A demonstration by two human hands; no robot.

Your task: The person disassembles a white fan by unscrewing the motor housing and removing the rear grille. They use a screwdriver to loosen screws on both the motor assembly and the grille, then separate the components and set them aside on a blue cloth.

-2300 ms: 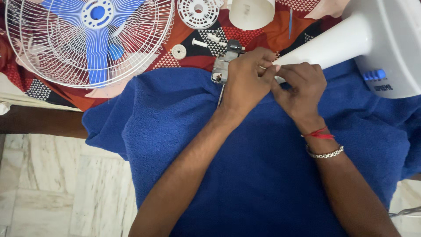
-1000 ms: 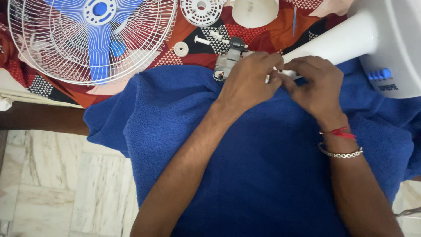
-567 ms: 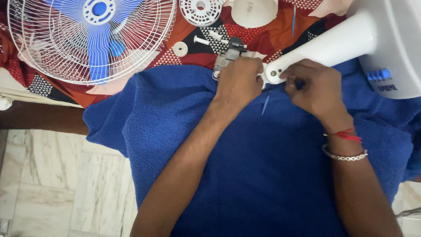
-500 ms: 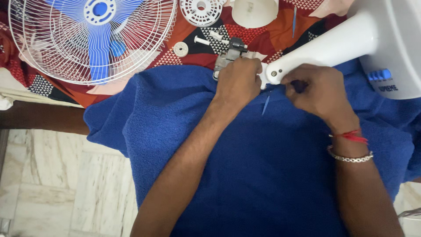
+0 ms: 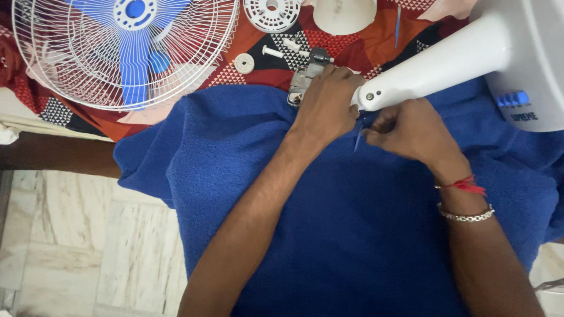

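A white fan stand neck (image 5: pixel 435 64) lies across a blue towel (image 5: pixel 364 235), its narrow end with a small screw pointing left. My left hand (image 5: pixel 326 103) rests curled at that narrow end, over a grey metal bracket part (image 5: pixel 304 76). Just right of it, my right hand (image 5: pixel 411 129) is closed on a thin blue-handled tool (image 5: pixel 358 136), whose tip pokes down below the neck's end. A red thread and a bead bracelet sit on my right wrist.
A white wire fan guard with blue blades (image 5: pixel 129 47) lies at the upper left on a red patterned cloth (image 5: pixel 376 41). Small white parts, a round perforated cap (image 5: pixel 271 13) and a white cone (image 5: pixel 343 12) lie above my hands. Marble floor (image 5: pixel 76 246) shows at the lower left.
My right hand pulled back from under the neck's end and slid right and down a little, bringing the thin blue tool into view. My left hand stayed on the neck's end.
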